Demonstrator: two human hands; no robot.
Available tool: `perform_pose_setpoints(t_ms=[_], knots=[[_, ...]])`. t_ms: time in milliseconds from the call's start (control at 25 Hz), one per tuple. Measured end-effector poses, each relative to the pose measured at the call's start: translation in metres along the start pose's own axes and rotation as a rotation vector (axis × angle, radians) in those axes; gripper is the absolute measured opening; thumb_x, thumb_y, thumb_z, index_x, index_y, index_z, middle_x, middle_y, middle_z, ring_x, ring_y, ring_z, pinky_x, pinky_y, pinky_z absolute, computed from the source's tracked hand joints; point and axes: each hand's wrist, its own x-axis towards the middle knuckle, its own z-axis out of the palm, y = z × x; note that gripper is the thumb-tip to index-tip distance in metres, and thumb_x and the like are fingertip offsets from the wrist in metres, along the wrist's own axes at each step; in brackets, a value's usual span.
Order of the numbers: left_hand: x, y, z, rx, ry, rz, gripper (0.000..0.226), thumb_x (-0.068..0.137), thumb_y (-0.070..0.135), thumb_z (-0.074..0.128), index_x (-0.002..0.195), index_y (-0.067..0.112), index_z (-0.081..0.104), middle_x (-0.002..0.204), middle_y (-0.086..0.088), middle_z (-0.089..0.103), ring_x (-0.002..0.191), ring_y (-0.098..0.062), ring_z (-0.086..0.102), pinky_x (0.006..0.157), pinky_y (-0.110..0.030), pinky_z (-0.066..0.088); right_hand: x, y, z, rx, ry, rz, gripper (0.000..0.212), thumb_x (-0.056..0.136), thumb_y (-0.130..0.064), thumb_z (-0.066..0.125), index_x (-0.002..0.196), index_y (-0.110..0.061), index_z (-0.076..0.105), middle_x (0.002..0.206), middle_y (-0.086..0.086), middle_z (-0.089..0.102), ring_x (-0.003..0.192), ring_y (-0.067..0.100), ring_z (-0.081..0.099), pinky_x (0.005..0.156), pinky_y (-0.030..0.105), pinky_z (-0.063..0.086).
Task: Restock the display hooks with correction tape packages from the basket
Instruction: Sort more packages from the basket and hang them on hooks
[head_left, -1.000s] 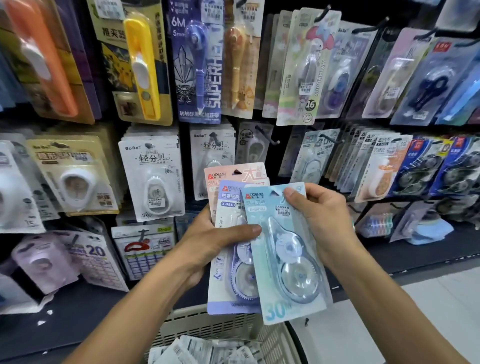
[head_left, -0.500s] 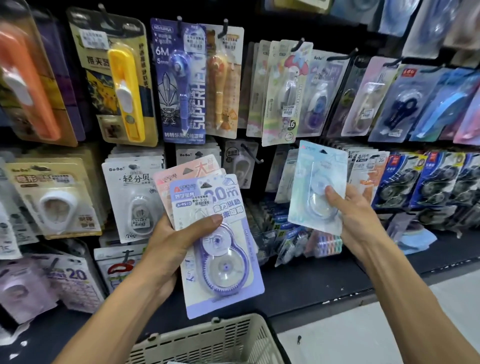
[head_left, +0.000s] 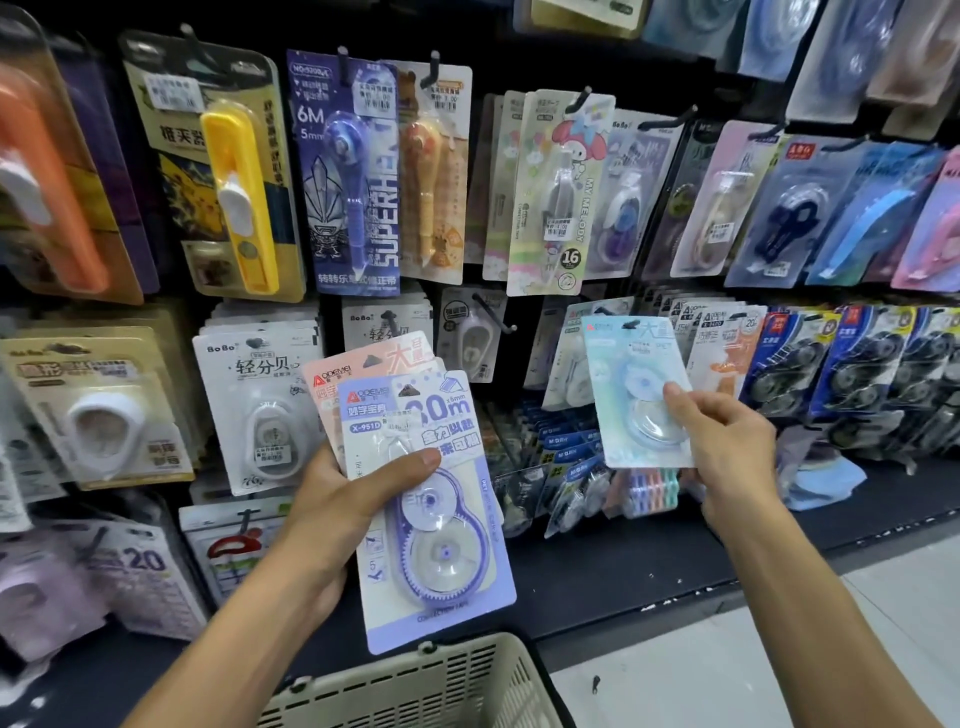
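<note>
Nearest the camera, the beige slotted basket is sitting at the bottom edge, its rim just under the lower corner of the purple package.

The left hand is gripping a fanned stack: thumb lying flat across the front of the purple package, remaining fingers curled behind and hidden. A pink package is peeking out behind the purple one, top left; at least one more card edge is showing between them, count unclear.

The right hand is pinching the light blue package by its right edge, thumb on the clear blister, other fingers tucked behind the card. It is holding the card upright, well apart from the left-hand stack, in front of the middle row of hanging packages.

Just behind the blue card, a row of matching white and orange carded packages is hanging on hooks. Further left, an almost bare black hook is sticking out over one white package.

Farthest back, the top row is hanging on the black display wall, including a yellow tape dispenser card.
</note>
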Motion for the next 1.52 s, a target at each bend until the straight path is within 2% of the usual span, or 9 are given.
perform_pose_setpoints(t_ms=[160, 360, 600, 800, 1000, 1200, 1280, 1440, 1520], knots=[[0.000, -0.004, 0.004, -0.012, 0.019, 0.011, 0.063, 0.058, 0.025, 0.089, 0.117, 0.018, 0.067, 0.106, -0.007, 0.079, 0.092, -0.030, 0.078, 0.070, -0.038, 0.063, -0.040, -0.007, 0.020, -0.302, -0.009, -0.136, 0.062, 0.088, -0.034, 0.076, 0.142, -0.020, 0.047, 0.146, 0.002, 0.048, 0.125, 0.021, 0.056, 0.104, 0.042, 0.048], [0.002, -0.006, 0.009, -0.073, 0.057, 0.025, 0.059, 0.058, 0.022, 0.090, 0.113, 0.019, 0.069, 0.105, -0.009, 0.079, 0.091, -0.030, 0.078, 0.065, -0.036, 0.062, -0.120, -0.002, 0.067, -0.221, -0.923, -0.135, 0.043, 0.067, -0.046, 0.089, 0.104, -0.035, 0.069, 0.102, -0.009, 0.076, 0.094, 0.011, 0.072, 0.081, 0.028, 0.059], [0.000, 0.002, 0.004, -0.152, -0.006, -0.009, 0.068, 0.051, 0.024, 0.098, 0.113, 0.016, 0.072, 0.104, -0.012, 0.079, 0.088, -0.027, 0.078, 0.063, -0.033, 0.062, -0.107, -0.007, 0.069, 0.291, -0.672, 0.036, 0.025, 0.076, -0.029, 0.085, 0.095, -0.017, 0.075, 0.100, 0.010, 0.077, 0.081, 0.021, 0.073, 0.063, 0.027, 0.057], [0.002, 0.005, 0.001, -0.113, 0.034, 0.014, 0.062, 0.055, 0.019, 0.092, 0.113, 0.014, 0.072, 0.104, -0.012, 0.079, 0.091, -0.029, 0.078, 0.067, -0.036, 0.063, -0.050, -0.014, 0.031, 0.218, -0.152, 0.075, 0.030, 0.087, -0.035, 0.076, 0.107, -0.013, 0.069, 0.087, 0.004, 0.074, 0.052, 0.023, 0.051, 0.037, 0.025, 0.038], [0.001, 0.002, 0.004, -0.042, 0.016, 0.055, 0.066, 0.054, 0.020, 0.094, 0.115, 0.019, 0.070, 0.105, -0.007, 0.080, 0.095, -0.026, 0.077, 0.073, -0.033, 0.063, -0.028, -0.006, 0.001, 0.225, -0.007, 0.151, 0.024, 0.085, -0.021, 0.079, 0.108, -0.016, 0.074, 0.073, -0.008, 0.077, 0.045, 0.006, 0.063, 0.033, 0.017, 0.038], [-0.001, 0.000, 0.006, -0.054, 0.039, 0.069, 0.066, 0.050, 0.029, 0.092, 0.112, 0.021, 0.071, 0.101, -0.005, 0.080, 0.089, -0.023, 0.078, 0.063, -0.027, 0.061, -0.034, -0.005, 0.008, 0.171, -0.062, 0.224, 0.063, 0.093, -0.023, 0.072, 0.148, -0.020, 0.042, 0.123, 0.003, 0.065, 0.086, 0.024, 0.073, 0.064, 0.035, 0.059], [-0.001, 0.000, 0.007, -0.061, 0.049, 0.070, 0.068, 0.051, 0.030, 0.092, 0.114, 0.021, 0.070, 0.101, -0.004, 0.080, 0.089, -0.023, 0.078, 0.063, -0.026, 0.061, -0.055, -0.006, 0.021, 0.037, -0.146, 0.117, 0.055, 0.091, -0.027, 0.074, 0.140, -0.023, 0.048, 0.121, 0.000, 0.063, 0.090, 0.019, 0.069, 0.073, 0.035, 0.057], [-0.001, -0.007, 0.011, -0.029, 0.082, 0.066, 0.072, 0.054, 0.027, 0.096, 0.120, 0.019, 0.068, 0.105, -0.006, 0.080, 0.094, -0.027, 0.078, 0.071, -0.037, 0.063, -0.129, 0.000, 0.068, -0.149, -0.823, -0.084, 0.042, 0.067, -0.055, 0.083, 0.103, -0.041, 0.067, 0.101, -0.012, 0.075, 0.087, 0.004, 0.071, 0.074, 0.023, 0.056], [0.000, -0.006, 0.008, -0.017, 0.074, 0.078, 0.070, 0.055, 0.028, 0.095, 0.119, 0.018, 0.068, 0.105, -0.006, 0.080, 0.092, -0.026, 0.078, 0.067, -0.033, 0.063, -0.144, 0.006, 0.082, -0.172, -0.847, -0.113, 0.043, 0.062, -0.053, 0.087, 0.098, -0.039, 0.069, 0.097, -0.010, 0.077, 0.087, 0.006, 0.073, 0.073, 0.022, 0.057]])
